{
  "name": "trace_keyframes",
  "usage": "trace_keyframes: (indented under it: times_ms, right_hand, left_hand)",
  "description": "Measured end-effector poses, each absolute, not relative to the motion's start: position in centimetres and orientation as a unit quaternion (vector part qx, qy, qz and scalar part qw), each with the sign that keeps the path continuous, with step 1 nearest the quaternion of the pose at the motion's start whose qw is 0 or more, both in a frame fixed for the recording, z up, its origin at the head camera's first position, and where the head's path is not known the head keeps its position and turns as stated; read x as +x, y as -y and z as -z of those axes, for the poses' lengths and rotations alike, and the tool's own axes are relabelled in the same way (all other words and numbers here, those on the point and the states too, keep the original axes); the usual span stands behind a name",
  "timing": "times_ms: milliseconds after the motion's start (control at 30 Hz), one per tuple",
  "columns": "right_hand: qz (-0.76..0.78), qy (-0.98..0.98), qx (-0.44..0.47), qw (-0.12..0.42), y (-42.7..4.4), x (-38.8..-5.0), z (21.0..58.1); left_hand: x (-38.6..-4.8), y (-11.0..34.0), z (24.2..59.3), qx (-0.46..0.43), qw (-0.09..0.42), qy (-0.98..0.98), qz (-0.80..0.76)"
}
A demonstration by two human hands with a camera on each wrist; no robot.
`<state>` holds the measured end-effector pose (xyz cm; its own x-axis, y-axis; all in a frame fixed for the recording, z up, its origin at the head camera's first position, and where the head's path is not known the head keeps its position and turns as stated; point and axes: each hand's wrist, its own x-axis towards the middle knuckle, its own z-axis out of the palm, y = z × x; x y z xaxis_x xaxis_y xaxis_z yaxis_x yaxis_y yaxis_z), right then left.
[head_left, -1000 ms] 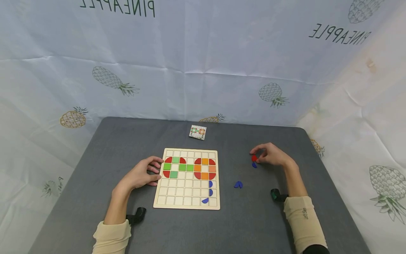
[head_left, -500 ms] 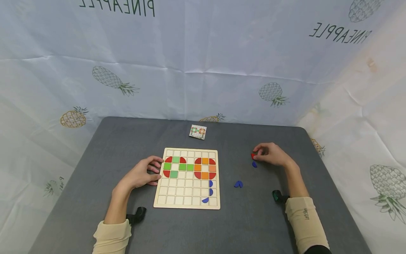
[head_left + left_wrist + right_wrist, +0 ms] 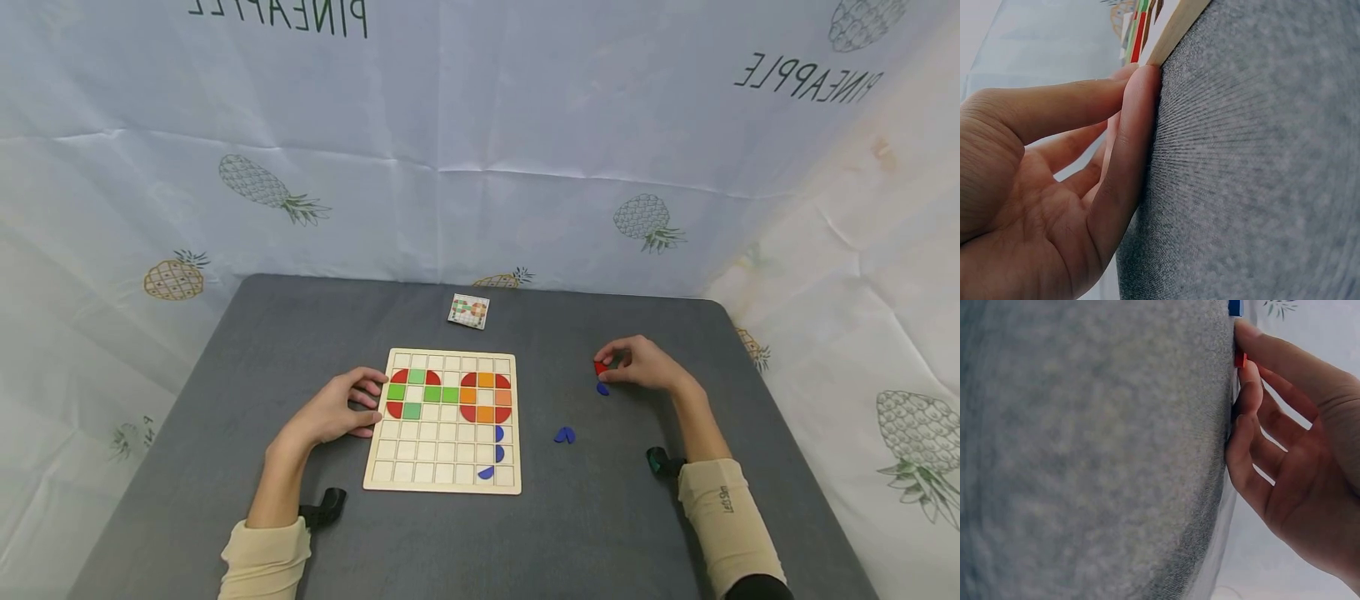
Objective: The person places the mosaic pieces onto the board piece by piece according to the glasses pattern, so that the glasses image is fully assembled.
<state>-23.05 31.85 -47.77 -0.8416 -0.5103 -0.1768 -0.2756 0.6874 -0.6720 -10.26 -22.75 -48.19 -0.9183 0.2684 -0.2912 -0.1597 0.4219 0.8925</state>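
A square wooden grid board [image 3: 442, 452] lies on the grey table, with green and orange squares, red quarter-round pieces and blue half-round pieces in its cells. My left hand [image 3: 335, 410] rests at the board's left edge, thumb and a finger touching the rim. In the left wrist view, the fingertips meet the board's side [image 3: 1179, 28]. At the right, my right hand [image 3: 637, 364] pinches a small red piece [image 3: 599, 367] between thumb and finger, at the table surface. Its exact shape is partly hidden. A blue piece [image 3: 603, 389] lies just below the thumb.
Two blue pieces [image 3: 565, 435] lie together between the board and the right hand. A small pattern card [image 3: 468, 311] lies behind the board. A pineapple-print curtain [image 3: 442, 217] hangs beyond the table's far edge.
The right hand's fingers have shifted slightly around the red piece, which has moved a little away from the blue one. The left hand and board have stayed put.
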Motion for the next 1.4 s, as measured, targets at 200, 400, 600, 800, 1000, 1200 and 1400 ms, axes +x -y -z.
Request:
trace_keyframes:
  times_ms: [200, 400, 600, 800, 1000, 1200, 1400]
  right_hand:
    - [0.321, -0.906, -0.213, 0.176, -31.7, -23.1, 47.9]
    - [0.327, -0.904, -0.213, 0.175, -31.6, -22.8, 47.6]
    - [0.355, -0.891, -0.225, 0.174, -30.2, -22.5, 46.8]
    - [0.37, -0.879, -0.244, 0.179, -27.9, -22.0, 46.1]
    - [0.371, -0.87, -0.271, 0.179, -24.9, -21.5, 45.5]
    - [0.376, -0.857, -0.297, 0.187, -21.7, -21.0, 45.0]
    - [0.39, -0.839, -0.32, 0.205, -18.5, -20.6, 44.9]
  left_hand:
    - [-10.2, 22.8, 48.1, 0.034, 0.198, -0.82, -0.537]
    - [-10.2, 22.8, 48.1, 0.036, 0.199, -0.818, -0.539]
    - [-10.1, 22.8, 48.2, 0.035, 0.197, -0.818, -0.539]
    - [-10.2, 22.8, 48.2, 0.032, 0.198, -0.819, -0.537]
    - [-10.3, 22.8, 48.3, 0.035, 0.198, -0.817, -0.54]
    - [-10.3, 22.8, 48.4, 0.036, 0.196, -0.818, -0.54]
    - [-10.3, 22.8, 48.4, 0.035, 0.197, -0.816, -0.542]
